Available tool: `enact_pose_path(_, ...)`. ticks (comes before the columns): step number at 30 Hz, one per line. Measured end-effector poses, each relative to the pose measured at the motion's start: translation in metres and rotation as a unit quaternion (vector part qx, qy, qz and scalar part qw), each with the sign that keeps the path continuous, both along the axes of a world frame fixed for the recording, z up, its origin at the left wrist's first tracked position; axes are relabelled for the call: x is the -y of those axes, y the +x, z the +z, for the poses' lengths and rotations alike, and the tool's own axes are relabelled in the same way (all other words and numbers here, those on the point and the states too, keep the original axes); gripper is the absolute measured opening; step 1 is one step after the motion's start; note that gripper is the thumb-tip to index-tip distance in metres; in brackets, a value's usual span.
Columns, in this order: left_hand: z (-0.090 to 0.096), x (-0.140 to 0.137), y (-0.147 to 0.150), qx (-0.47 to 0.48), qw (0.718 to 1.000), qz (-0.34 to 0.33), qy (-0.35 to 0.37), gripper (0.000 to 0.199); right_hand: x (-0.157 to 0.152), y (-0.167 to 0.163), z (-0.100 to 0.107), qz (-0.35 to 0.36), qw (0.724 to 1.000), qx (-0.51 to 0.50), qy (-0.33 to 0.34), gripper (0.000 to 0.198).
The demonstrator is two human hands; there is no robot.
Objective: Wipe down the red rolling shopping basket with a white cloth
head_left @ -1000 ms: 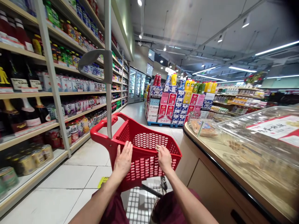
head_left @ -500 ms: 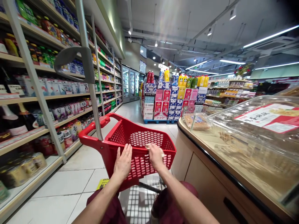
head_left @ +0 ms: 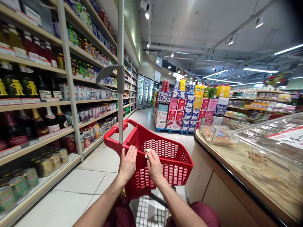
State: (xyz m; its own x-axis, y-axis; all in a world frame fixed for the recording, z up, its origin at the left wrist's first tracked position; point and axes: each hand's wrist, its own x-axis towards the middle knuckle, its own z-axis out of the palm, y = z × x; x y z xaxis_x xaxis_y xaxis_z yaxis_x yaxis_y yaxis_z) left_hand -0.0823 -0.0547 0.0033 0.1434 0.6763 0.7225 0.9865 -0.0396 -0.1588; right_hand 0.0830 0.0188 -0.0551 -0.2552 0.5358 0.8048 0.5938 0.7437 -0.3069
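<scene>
under left hand [head_left: 127, 162], red cart [head_left: 140, 161], pale cloth [head_left: 148, 152] in right hand [head_left: 155, 166]

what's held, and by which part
The right hand holds a crumpled pale wad, perhaps cloth; its gripped part cannot be told. The left hand grips nothing.

To my left, tall stocked shelving [head_left: 69, 78], with pale boards and grey metal uprights, recedes into the distance beneath a light green wall band [head_left: 132, 41]. I see glass-doored coolers [head_left: 143, 90] where the shelving ends. Around me the floor [head_left: 78, 175] is large pale tiles with dark joints. Ahead, a blue pallet [head_left: 162, 129] sits under stacked cartons. On my right stands a wood-fronted bench [head_left: 205, 176] with a curved corner and black edging; beyond it are more shelves [head_left: 258, 110]. Overhead, pipes cross the grey ceiling [head_left: 213, 34], with white spotlights [head_left: 259, 21] and bright strip lights [head_left: 258, 70].
</scene>
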Motion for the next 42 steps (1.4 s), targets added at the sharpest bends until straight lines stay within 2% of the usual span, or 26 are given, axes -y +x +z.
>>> enact_pose_path(2,0.013,0.005,-0.026,0.021,0.999,0.023,0.042,0.051,0.000,0.001,0.002,0.016,1.000,0.004,-0.015,0.041)
enact_pose_path(4,0.027,0.010,-0.058,0.059,0.991,0.082,0.083,0.048,-0.006,0.025,-0.001,0.006,0.999,-0.002,-0.033,0.038)
enact_pose_path(7,0.041,0.010,-0.097,0.060,0.991,0.103,0.064,0.048,-0.016,0.046,-0.002,-0.043,0.997,-0.041,-0.041,0.035)
enact_pose_path(9,0.044,0.007,-0.104,0.049,0.993,0.097,0.047,0.044,-0.013,0.027,0.005,-0.030,0.997,-0.061,-0.046,0.034)
enact_pose_path(12,0.044,0.002,-0.092,0.059,0.990,0.117,0.059,0.043,0.007,-0.039,0.029,0.058,0.995,-0.076,-0.041,0.034)
enact_pose_path(14,0.044,0.004,-0.078,0.066,0.989,0.117,0.064,0.043,0.024,-0.078,0.052,0.108,0.989,-0.094,-0.034,0.034)
enact_pose_path(16,0.043,0.008,-0.065,0.075,0.989,0.107,0.073,0.042,0.037,-0.095,0.084,0.141,0.983,-0.119,-0.001,0.033)
enact_pose_path(20,0.044,0.021,-0.041,0.105,0.987,0.073,0.097,0.039,0.036,-0.076,0.182,0.134,0.958,-0.208,0.144,0.037)
enact_pose_path(22,0.047,0.024,-0.030,0.113,0.988,0.050,0.098,0.035,0.023,-0.059,0.226,0.136,0.951,-0.156,0.229,0.035)
enact_pose_path(23,0.050,0.025,-0.024,0.114,0.988,0.036,0.095,0.032,0.015,-0.052,0.238,0.145,0.953,-0.089,0.252,0.033)
enact_pose_path(24,0.052,0.025,-0.018,0.114,0.989,0.021,0.089,0.027,0.008,-0.045,0.243,0.154,0.952,-0.024,0.264,0.032)
enact_pose_path(25,0.055,0.025,-0.012,0.113,0.990,0.005,0.082,0.023,0.002,-0.038,0.238,0.161,0.951,0.037,0.262,0.032)
enact_pose_path(26,0.058,0.024,-0.005,0.114,0.991,-0.012,0.076,0.020,-0.001,-0.031,0.224,0.168,0.949,0.085,0.251,0.031)
enact_pose_path(28,0.062,0.024,0.009,0.119,0.990,-0.044,0.067,0.016,0.001,-0.015,0.182,0.182,0.953,0.124,0.210,0.030)
enact_pose_path(30,0.065,0.023,0.024,0.128,0.986,-0.078,0.065,0.014,0.009,0.000,0.137,0.206,0.962,0.091,0.155,0.029)
enact_pose_path(32,0.069,0.019,0.036,0.139,0.981,-0.123,0.057,0.014,0.018,0.013,0.112,0.202,0.977,0.004,0.064,0.032)
enact_pose_path(34,0.073,0.010,0.041,0.161,0.972,-0.170,0.033,0.017,0.024,0.025,0.110,0.202,0.977,-0.060,-0.033,0.036)
enact_pose_path(36,0.076,-0.004,0.041,0.202,0.965,-0.170,0.006,0.024,0.025,0.038,0.122,0.210,0.969,-0.070,-0.108,0.041)
enact_pose_path(40,0.074,-0.031,0.046,0.214,0.972,-0.079,-0.058,0.033,0.023,0.062,0.142,0.194,0.965,-0.072,-0.158,0.041)
enact_pose_path(42,0.070,-0.035,0.059,0.181,0.978,-0.070,-0.070,0.036,0.024,0.071,0.142,0.164,0.968,-0.102,-0.158,0.038)
